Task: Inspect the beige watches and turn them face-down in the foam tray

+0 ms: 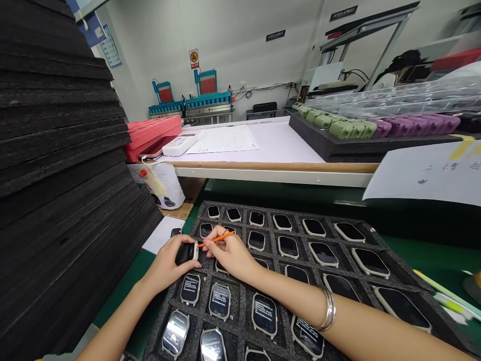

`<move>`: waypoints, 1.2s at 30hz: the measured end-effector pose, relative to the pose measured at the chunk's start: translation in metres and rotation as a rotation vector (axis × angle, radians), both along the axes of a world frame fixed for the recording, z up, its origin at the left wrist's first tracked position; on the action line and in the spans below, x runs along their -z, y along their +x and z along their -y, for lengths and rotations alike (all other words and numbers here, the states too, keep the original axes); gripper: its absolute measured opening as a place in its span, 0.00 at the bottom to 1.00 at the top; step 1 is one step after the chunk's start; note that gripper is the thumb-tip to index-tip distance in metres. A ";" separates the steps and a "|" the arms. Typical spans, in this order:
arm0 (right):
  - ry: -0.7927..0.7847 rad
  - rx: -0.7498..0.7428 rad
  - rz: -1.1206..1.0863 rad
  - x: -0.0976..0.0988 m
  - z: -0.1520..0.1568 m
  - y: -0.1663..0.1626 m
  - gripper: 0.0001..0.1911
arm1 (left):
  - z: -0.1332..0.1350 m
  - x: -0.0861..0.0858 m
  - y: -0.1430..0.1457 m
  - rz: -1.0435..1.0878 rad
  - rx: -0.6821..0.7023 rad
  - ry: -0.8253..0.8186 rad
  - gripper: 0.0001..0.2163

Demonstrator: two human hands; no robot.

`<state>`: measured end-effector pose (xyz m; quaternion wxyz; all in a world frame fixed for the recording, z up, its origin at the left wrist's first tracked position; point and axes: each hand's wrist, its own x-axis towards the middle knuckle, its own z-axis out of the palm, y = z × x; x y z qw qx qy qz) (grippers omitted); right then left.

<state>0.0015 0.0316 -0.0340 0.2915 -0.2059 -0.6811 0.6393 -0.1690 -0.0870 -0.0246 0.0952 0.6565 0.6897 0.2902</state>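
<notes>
My left hand (167,263) pinches a pale-framed watch case (196,250) between thumb and fingers, tilted up on its side at the left edge of a black foam tray (240,313). A thin orange stick (228,234) is in my right hand (229,253), its tip touching or very close to the case's side. More watch cases without straps lie face up in the tray's compartments. Nearer ones, such as this watch (264,315), show lit text, while a farther watch (288,246) has a dark screen. My right forearm hides part of the tray.
Tall stacked black foam sheets (56,200) stand at the left. Above the tray runs a shelf (278,175) bearing papers (225,140), a white device (179,145), a red tray (154,135) and green and purple parts (353,128). Pens (443,291) lie at right. A person (402,67) is beyond.
</notes>
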 end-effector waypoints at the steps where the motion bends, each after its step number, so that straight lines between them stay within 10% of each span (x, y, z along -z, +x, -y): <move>1: 0.004 -0.004 0.002 0.000 0.000 0.001 0.08 | 0.000 0.000 0.000 0.001 -0.001 -0.002 0.18; 21: 0.051 -0.070 -0.029 -0.024 0.031 0.030 0.05 | 0.040 -0.025 0.035 -0.179 0.264 -0.085 0.06; 36: 0.007 -0.121 -0.020 -0.007 0.051 0.031 0.06 | 0.063 -0.012 0.019 -0.142 0.185 -0.023 0.06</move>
